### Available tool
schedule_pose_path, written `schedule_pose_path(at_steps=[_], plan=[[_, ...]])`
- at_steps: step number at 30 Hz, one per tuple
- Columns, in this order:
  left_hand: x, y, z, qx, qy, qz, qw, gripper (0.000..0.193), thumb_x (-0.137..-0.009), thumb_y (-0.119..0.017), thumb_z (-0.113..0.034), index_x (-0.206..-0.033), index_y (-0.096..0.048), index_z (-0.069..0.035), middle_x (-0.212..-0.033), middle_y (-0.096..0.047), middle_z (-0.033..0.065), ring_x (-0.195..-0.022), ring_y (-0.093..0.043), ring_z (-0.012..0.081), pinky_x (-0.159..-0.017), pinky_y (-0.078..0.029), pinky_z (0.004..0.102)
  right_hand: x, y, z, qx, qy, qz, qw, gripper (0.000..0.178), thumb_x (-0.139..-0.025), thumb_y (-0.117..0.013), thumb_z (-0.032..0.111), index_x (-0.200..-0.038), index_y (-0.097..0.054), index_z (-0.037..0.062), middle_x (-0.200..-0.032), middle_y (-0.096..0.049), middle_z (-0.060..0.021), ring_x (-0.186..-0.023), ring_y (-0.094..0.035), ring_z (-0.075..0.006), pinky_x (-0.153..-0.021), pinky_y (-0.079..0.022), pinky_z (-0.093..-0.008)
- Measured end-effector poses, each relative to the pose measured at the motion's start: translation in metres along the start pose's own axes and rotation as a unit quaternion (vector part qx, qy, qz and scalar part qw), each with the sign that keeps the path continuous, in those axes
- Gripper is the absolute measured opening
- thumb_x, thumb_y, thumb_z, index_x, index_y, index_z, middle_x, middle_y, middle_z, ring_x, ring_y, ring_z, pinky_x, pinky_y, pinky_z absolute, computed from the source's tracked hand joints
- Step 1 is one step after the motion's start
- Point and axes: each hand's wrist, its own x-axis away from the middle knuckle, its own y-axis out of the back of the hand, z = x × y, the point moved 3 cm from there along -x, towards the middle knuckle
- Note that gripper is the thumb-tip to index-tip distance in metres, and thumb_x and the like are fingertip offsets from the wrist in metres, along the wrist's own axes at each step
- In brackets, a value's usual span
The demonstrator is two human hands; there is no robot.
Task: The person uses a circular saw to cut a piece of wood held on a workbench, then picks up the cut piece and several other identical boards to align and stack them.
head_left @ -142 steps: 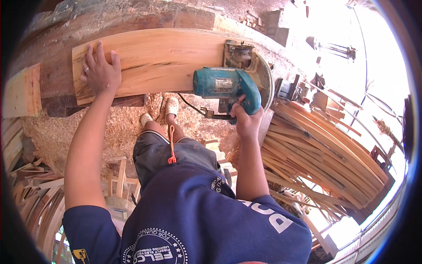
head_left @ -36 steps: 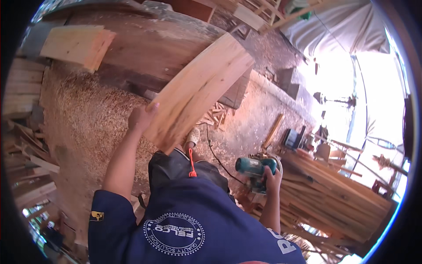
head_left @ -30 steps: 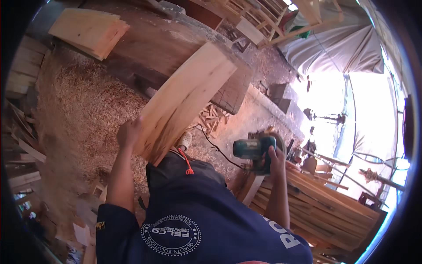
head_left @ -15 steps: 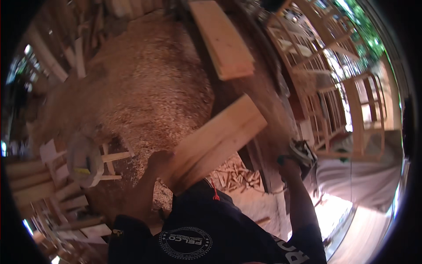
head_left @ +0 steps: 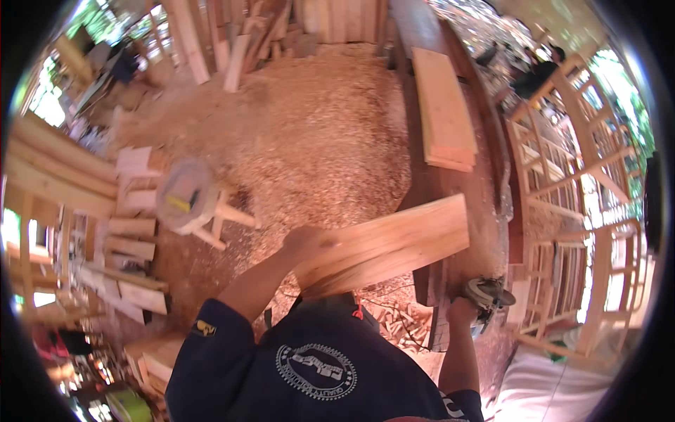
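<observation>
1. Your left hand [head_left: 308, 243] is gripping the left end of a pale wooden board [head_left: 394, 243]; it is closing around that end, but shadow and blur are hiding the single fingers, so I cannot tell whether they are spread or pressed together.
2. The board is stretching in front of your body, its right end pointing slightly farther away than its left, and dark streaks are running along its near side.
3. That right end is overlapping the workbench [head_left: 485, 211] in view; I cannot tell whether it is touching.
4. Your right hand [head_left: 462, 311] is holding a power saw [head_left: 486, 292] at the near end of the workbench, its fingers curling around the grip; their tips are not showing clearly.
5. I cannot tell whether the saw is resting on the workbench or hanging just beside it.
6. Farther along the workbench, a stack of boards [head_left: 444, 105] is lying lengthwise.
7. Below the board, on the near side, a heap of offcuts [head_left: 397, 327] is lying on the floor.
8. To the left, a round stool [head_left: 188, 176] is standing among wood shavings [head_left: 302, 133], with a small yellow object [head_left: 180, 204] lying on it.
9. To the right, wooden frames [head_left: 594, 281] are standing beyond the workbench.
</observation>
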Motion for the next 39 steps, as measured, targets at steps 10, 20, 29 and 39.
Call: schedule_pose_path(at_steps=[10, 20, 29, 39], plan=[[0.13, -0.02, 0.051, -0.016, 0.074, -0.131, 0.989, 0.076, -0.087, -0.055, -0.079, -0.1, -0.077, -0.008, -0.094, -0.075, 0.0205, -0.094, -0.074, 0.039, -0.083, -0.057, 0.0532, 0.072, 0.009, 0.052, -0.324, 0.197, -0.222, 0.898, 0.054, -0.091, -0.07, 0.033, -0.131, -0.065, -0.0033, -0.119, -0.07, -0.0275, -0.119, -0.062, -0.0478, -0.105, -0.048, -0.054], [0.195, 0.009, 0.13, 0.02, 0.056, -0.278, 0.959, 0.062, -0.082, -0.072, -0.069, -0.075, -0.066, -0.007, -0.072, -0.066, 0.0144, -0.071, -0.068, 0.0382, -0.066, -0.051, 0.0503, 0.002, 0.093, 0.094, -0.536, 0.329, -0.211, 0.748, 0.071, -0.094, -0.077, 0.036, -0.144, -0.053, -0.0085, -0.145, -0.058, -0.0224, -0.131, -0.056, -0.0291, -0.112, -0.043, -0.0425], [0.077, 0.039, 0.236, 0.061, -0.019, -0.264, 0.962, 0.064, -0.084, -0.068, -0.07, -0.08, -0.068, -0.006, -0.079, -0.068, 0.018, -0.082, -0.067, 0.0393, -0.073, -0.051, 0.0518, -0.005, 0.161, 0.202, -0.581, 0.288, 0.05, 0.759, 0.056, -0.086, -0.088, 0.035, -0.119, -0.07, -0.0069, -0.105, -0.076, -0.0096, -0.093, -0.068, -0.0141, -0.086, -0.056, -0.0335], [-0.22, 0.252, 0.084, 0.027, -0.259, -0.165, 0.951, 0.044, -0.085, -0.077, -0.047, -0.071, -0.063, -0.008, -0.072, -0.063, 0.0123, -0.072, -0.064, 0.0349, -0.073, -0.048, 0.0505, 0.091, 0.191, 0.157, -0.736, 0.031, -0.107, 0.667, 0.072, -0.088, -0.084, 0.047, -0.131, -0.059, -0.0057, -0.113, -0.071, -0.0105, -0.1, -0.067, -0.0178, -0.084, -0.056, -0.0351]])
